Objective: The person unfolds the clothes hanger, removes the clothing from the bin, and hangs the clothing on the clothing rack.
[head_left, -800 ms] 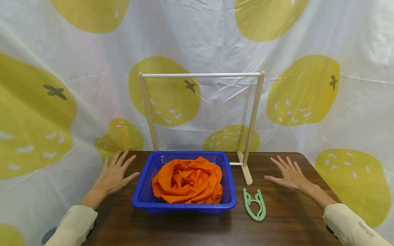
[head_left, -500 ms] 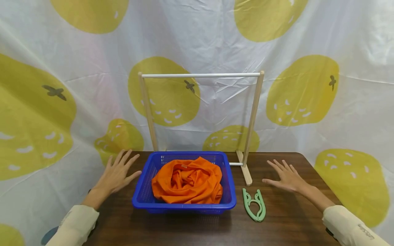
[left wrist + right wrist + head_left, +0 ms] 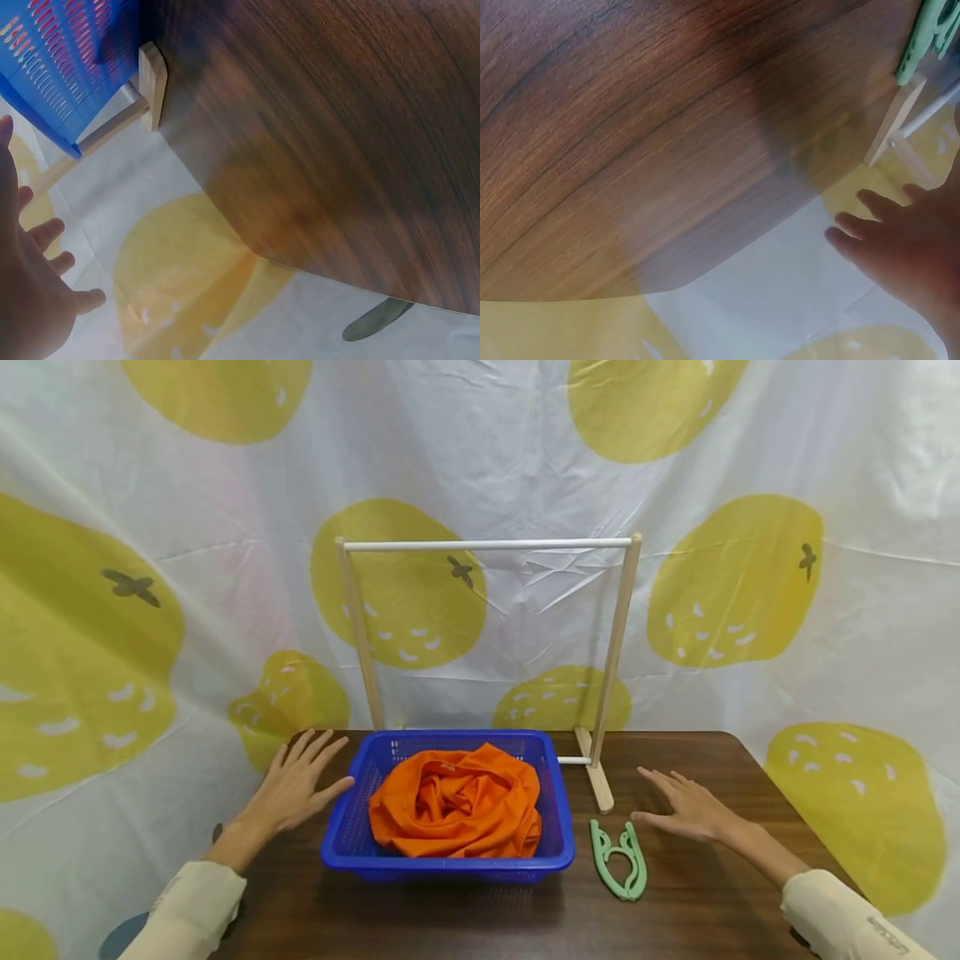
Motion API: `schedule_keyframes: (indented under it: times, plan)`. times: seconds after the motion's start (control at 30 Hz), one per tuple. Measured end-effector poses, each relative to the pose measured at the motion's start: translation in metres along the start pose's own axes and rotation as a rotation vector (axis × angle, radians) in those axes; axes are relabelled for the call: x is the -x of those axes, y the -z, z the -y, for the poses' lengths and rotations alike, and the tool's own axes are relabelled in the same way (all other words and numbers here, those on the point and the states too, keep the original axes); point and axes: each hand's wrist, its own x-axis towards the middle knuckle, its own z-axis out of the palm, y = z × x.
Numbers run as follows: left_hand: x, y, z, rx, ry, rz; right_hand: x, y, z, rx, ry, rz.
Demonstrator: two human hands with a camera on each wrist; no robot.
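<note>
In the head view a blue plastic basket (image 3: 450,864) stands on the table with a bundled orange cloth (image 3: 480,835) inside. My left hand (image 3: 295,789), fingers spread and holding nothing, is beside the basket's left rim, its thumb overlapping the rim in this view. A green folding clothes hanger (image 3: 636,868) lies folded to the right of the basket. Just beyond it, to the right, hovers my right hand (image 3: 690,810), palm down with straight fingers and nothing held. Each wrist view shows its hand, the left (image 3: 34,277) near the basket's slotted side (image 3: 67,67), the right (image 3: 907,240) near the hanger (image 3: 924,37).
Behind the basket stands a small rack with wooden posts (image 3: 615,643) and a white top bar (image 3: 487,545); its right foot (image 3: 597,781) reaches toward the hanger. A white curtain (image 3: 525,468) with yellow fruit prints hangs behind the brown wooden table (image 3: 690,910).
Both hands have moved inward, the left toward the basket and the right toward the hanger and slightly lower. The basket, cloth, hanger and rack have stayed in place.
</note>
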Motion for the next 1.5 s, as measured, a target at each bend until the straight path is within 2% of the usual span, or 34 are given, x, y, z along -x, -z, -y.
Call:
schedule_keyframes:
  times: [0.27,0.57,0.7,0.9,1.1,1.27,1.5]
  plan:
    - [0.003,-0.004,-0.003,0.079,0.027,0.047,0.001,-0.003,0.005,-0.038,0.027,0.049]
    - [-0.001,-0.01,-0.002,0.201,0.047,0.096,0.002,-0.005,0.013,-0.061,-0.077,0.166]
    - [-0.001,-0.013,-0.001,0.267,0.058,0.111,0.001,-0.006,0.014,-0.095,-0.062,0.179]
    - [-0.001,-0.019,0.0,0.371,0.081,0.121,0.001,-0.012,0.012,-0.2,0.011,0.182]
    - [-0.001,-0.023,0.001,0.404,0.071,0.105,0.001,-0.019,0.008,-0.261,0.038,0.17]
    - [-0.001,-0.023,0.001,0.416,0.08,0.099,0.002,-0.02,0.007,-0.372,0.03,0.213]
    - [-0.002,-0.023,0.001,0.421,0.1,0.106,0.002,-0.021,0.006,-0.523,-0.028,0.283]
